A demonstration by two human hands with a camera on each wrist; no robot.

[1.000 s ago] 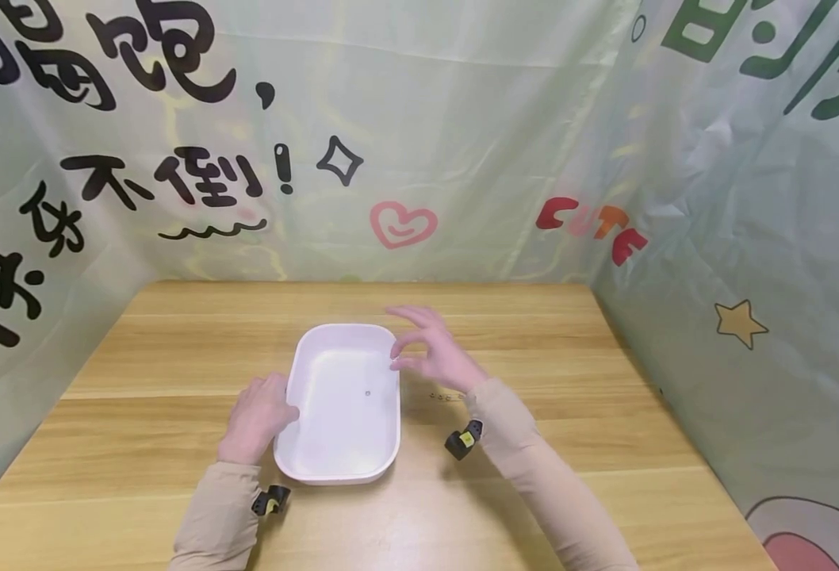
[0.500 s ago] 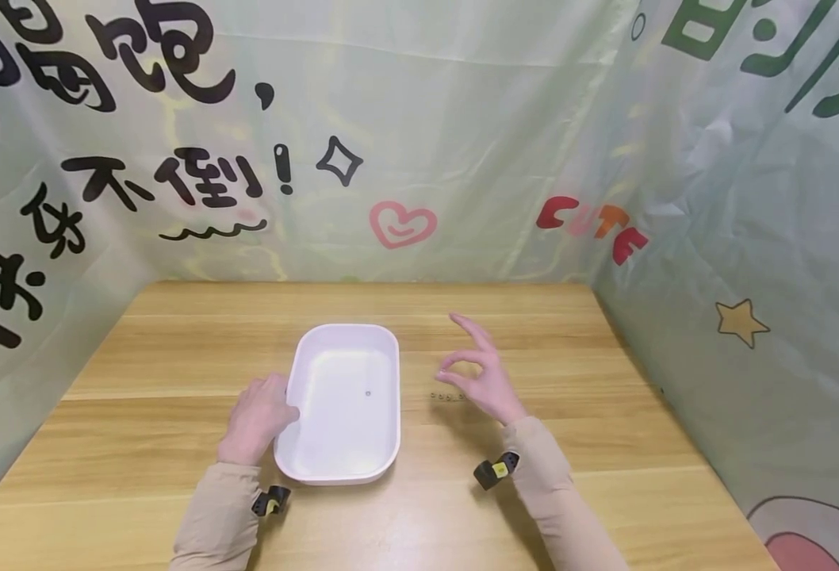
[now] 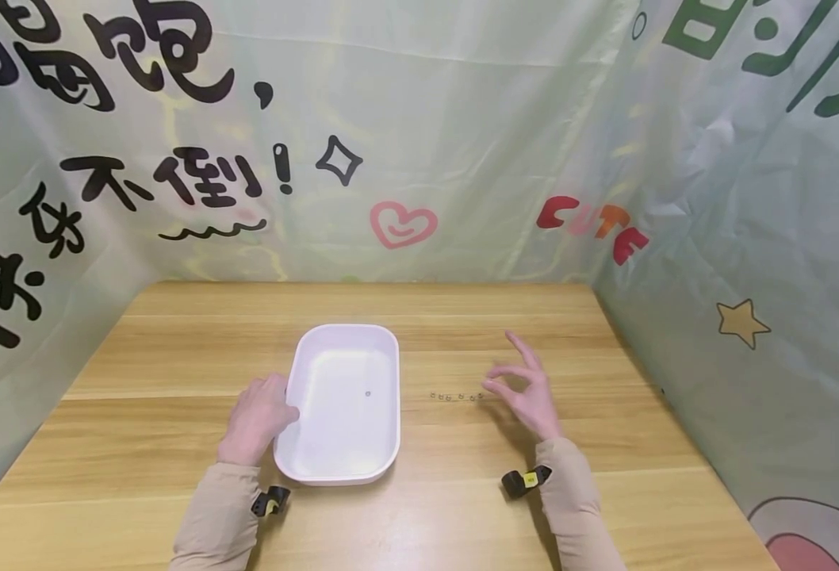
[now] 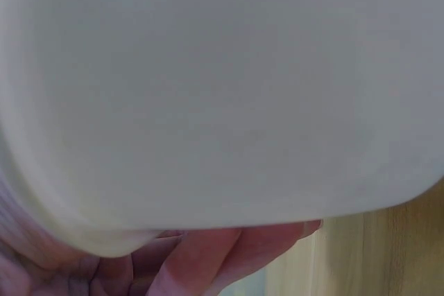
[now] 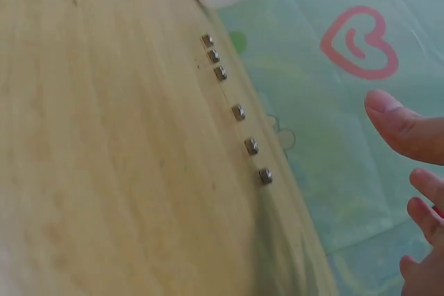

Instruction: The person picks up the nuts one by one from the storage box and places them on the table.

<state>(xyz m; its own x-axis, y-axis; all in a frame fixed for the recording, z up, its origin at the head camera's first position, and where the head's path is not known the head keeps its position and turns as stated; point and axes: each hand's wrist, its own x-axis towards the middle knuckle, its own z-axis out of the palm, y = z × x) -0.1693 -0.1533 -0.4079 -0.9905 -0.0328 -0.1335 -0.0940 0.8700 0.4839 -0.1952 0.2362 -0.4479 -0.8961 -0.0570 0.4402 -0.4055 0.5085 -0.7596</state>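
A white rectangular plastic tray (image 3: 337,444) rests on the wooden table. My left hand (image 3: 257,420) grips its left side, thumb over the rim; in the left wrist view the fingers (image 4: 201,258) lie against the tray's outer wall. Inside the tray lies one tiny metal nut (image 3: 368,393). To the tray's right, several similar nuts (image 5: 238,111) form a line on the table. My right hand (image 3: 530,396) hovers near the right end of that line, thumb and fingers bent and apart, with nothing between them. In the right wrist view its thumb (image 5: 406,126) is off the table.
The wooden table (image 3: 212,341) is backed by a printed cloth (image 3: 462,143) with lettering and a pink heart. Another cloth wall (image 3: 705,262) borders the right side. A small black camera (image 3: 526,481) sits on the right wrist, another camera (image 3: 271,501) on the left.
My right hand has moved from the tray's right rim rightward and toward me, past the line of nuts, uncovering them. The left hand and the tray have stayed in place.
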